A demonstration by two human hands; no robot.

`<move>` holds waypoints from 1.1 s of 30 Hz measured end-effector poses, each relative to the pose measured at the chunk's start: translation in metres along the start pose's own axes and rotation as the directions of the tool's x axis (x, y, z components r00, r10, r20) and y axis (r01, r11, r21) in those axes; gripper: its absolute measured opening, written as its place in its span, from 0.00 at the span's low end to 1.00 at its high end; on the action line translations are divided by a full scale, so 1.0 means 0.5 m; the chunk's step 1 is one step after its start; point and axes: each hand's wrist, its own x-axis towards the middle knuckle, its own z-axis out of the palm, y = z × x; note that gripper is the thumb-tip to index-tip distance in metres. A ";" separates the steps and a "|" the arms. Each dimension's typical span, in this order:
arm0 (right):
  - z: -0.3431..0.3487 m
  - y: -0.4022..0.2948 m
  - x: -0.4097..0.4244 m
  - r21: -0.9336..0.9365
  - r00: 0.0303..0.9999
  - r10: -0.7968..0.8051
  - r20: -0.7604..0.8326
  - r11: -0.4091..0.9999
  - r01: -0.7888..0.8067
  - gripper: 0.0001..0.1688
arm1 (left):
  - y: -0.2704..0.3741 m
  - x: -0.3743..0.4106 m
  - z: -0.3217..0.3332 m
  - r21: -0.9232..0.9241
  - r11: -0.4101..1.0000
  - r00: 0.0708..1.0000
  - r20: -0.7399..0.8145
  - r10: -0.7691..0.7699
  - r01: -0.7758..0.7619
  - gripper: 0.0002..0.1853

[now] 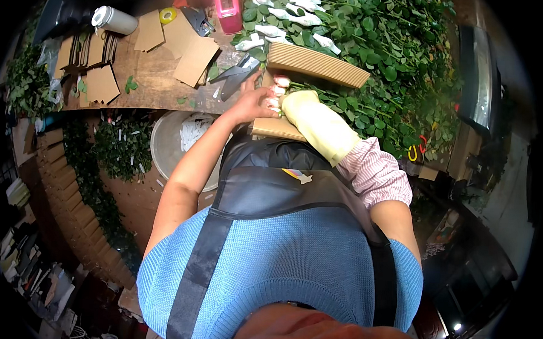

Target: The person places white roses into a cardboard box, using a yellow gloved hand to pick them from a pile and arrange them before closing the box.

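Several pale pink roses lie in a row on cardboard, between two raised flaps of corrugated cardboard. My bare left hand rests at the flower heads, fingers spread, thumb touching the blooms. My right hand, in a pale yellow glove with a striped sleeve cover above it, is at the stem side of the same roses; its fingers are mostly hidden, so its grip cannot be told. Just beyond my left hand lies a grey and black stapler. Other rose heads in white mesh sleeves lie on the foliage further off.
Leafy stems cover the right of the table. Cardboard sheets, yellow tape, a white lidded cup and a pink dispenser stand or lie further back. Scissors are at the right edge. A round tub stands below.
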 end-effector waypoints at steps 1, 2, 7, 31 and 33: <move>-0.002 -0.005 -0.002 0.039 1.000 0.020 0.005 0.999 -0.020 0.23 | 0.001 -0.002 0.000 -0.008 1.000 1.000 -0.015 0.006 -0.007 0.34; -0.003 -0.010 -0.002 0.078 0.999 0.040 0.010 0.996 -0.041 0.23 | 0.000 -0.004 0.001 0.025 1.000 1.000 -0.018 0.011 -0.011 0.32; -0.012 -0.007 -0.010 0.331 0.980 0.195 0.045 0.922 -0.199 0.25 | -0.012 -0.004 0.011 0.002 1.000 0.996 -0.093 0.014 -0.014 0.22; 0.016 0.072 0.005 -0.072 0.970 -0.117 -0.211 0.992 0.104 0.25 | -0.006 0.032 0.045 0.036 0.999 0.953 -0.302 -0.025 0.037 0.20; 0.007 0.088 0.001 0.018 0.983 0.060 -0.175 0.998 -0.058 0.30 | -0.007 0.027 0.050 0.000 0.999 0.951 -0.309 -0.032 0.033 0.20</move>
